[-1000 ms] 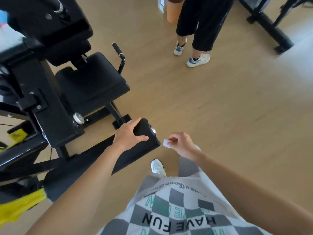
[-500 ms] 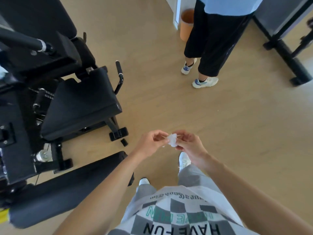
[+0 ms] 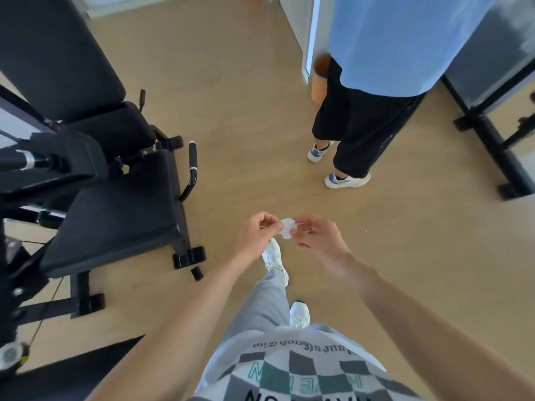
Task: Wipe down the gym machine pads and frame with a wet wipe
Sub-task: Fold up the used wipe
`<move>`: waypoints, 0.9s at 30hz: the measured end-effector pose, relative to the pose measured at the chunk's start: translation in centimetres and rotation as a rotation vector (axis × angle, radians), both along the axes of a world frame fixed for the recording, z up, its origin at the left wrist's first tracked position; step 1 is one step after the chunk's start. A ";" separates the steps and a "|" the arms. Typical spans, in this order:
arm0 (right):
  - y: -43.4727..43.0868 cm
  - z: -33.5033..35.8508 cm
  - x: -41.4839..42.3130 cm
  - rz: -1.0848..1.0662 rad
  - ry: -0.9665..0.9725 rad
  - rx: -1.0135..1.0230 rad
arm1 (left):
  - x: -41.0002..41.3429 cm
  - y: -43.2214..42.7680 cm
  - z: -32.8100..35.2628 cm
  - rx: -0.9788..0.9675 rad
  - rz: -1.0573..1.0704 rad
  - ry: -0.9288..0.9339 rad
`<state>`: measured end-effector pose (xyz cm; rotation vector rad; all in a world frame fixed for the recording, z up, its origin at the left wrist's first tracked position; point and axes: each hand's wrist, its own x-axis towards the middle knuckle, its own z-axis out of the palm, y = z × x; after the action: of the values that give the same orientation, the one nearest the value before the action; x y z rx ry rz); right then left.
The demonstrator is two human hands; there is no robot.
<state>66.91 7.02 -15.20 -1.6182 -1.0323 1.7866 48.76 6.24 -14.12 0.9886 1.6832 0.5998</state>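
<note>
While both hands meet in front of the person's waist, the small crumpled white wet wipe [image 3: 287, 228] is pinched between them. The left hand [image 3: 254, 233] nips one edge with thumb and fingertips and the right hand [image 3: 315, 235] nips the other, as if teasing it open. A second ago the left hand gripped the long black padded roller [image 3: 72, 369], low at the left; it has since let go. The wipe touches no part of the machine, and the flat black seat pad [image 3: 115, 209] stands well apart to the left. Wiping seems paused for refolding. A bystander in a pale blue top [image 3: 376, 53] stands beyond.
</note>
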 end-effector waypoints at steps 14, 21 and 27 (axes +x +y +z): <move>27.4 -1.8 -4.4 0.024 -0.214 0.015 | -5.9 25.0 -0.7 0.012 0.165 -0.114; 38.6 -3.1 -8.1 -0.023 -0.119 -0.049 | -8.9 35.9 -2.0 -0.065 0.131 0.062; 50.4 -4.1 -10.0 -0.071 -0.066 -0.015 | -9.8 48.1 -3.0 -0.066 0.288 0.021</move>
<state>56.94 57.41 -19.33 -1.7122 -0.9804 1.7091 38.92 54.36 -17.13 0.7129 1.8676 0.7183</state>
